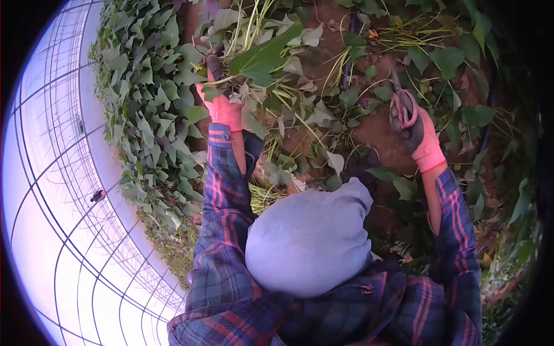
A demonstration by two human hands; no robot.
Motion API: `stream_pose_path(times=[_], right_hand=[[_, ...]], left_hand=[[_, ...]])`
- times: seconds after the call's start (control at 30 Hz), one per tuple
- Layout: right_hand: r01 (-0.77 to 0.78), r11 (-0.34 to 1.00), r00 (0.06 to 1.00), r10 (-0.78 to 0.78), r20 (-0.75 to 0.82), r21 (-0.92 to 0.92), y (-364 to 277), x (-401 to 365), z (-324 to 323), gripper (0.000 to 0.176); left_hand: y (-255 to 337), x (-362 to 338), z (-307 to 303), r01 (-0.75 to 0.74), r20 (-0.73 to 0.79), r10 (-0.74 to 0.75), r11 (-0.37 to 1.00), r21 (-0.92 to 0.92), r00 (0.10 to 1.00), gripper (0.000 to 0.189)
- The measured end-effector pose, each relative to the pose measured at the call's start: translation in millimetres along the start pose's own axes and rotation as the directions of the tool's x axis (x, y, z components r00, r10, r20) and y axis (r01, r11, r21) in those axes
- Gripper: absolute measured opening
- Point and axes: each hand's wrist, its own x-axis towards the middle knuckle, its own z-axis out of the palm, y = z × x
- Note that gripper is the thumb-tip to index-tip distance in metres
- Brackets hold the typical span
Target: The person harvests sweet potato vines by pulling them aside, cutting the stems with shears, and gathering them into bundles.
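Note:
My left hand, in a pink and dark glove, is closed around a bunch of leafy green vines with pale stems, held above the soil. My right hand, gloved the same way, grips pink-handled pruning shears that point up and away, apart from the bunch. Both arms wear blue and red plaid sleeves. A grey-blue head covering fills the lower middle and hides the ground below it.
Bare reddish-brown soil lies between the hands, strewn with cut stems and leaves. Dense leafy vines cover the left side and the right edge. A greenhouse roof frame curves along the left.

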Motion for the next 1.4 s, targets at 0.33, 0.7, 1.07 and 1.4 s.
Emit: stream_pose_path(times=[0.33, 0.7, 1.07, 1.4], right_hand=[[0.235, 0.911, 0.956, -0.279, -0.089, -0.338, 10.4, -117.8, -1.6, 0.026], [0.072, 0.915, 0.962, -0.169, -0.215, -0.398, 32.1, -136.3, 2.7, 0.033], [-0.099, 0.521, 0.936, -0.24, -0.257, -0.848, -65.7, -225.5, -19.7, 0.037], [-0.395, 0.601, 0.779, -0.181, -0.6, -0.695, -91.2, -349.2, -215.2, 0.031]], left_hand=[[71.7, -83.9, -160.4, -0.301, 0.199, 0.249, 0.498, 0.813, 0.948, 0.046], [142.7, -47.2, -135.5, -0.148, -0.271, 0.546, 0.604, 0.783, 0.793, 0.041], [42.5, -44.1, 39.1, -0.397, 0.414, 0.093, 0.527, 0.751, 0.906, 0.034], [257.2, -79.4, 127.4, -0.639, 0.645, 0.168, 0.453, 0.621, 0.745, 0.031]])
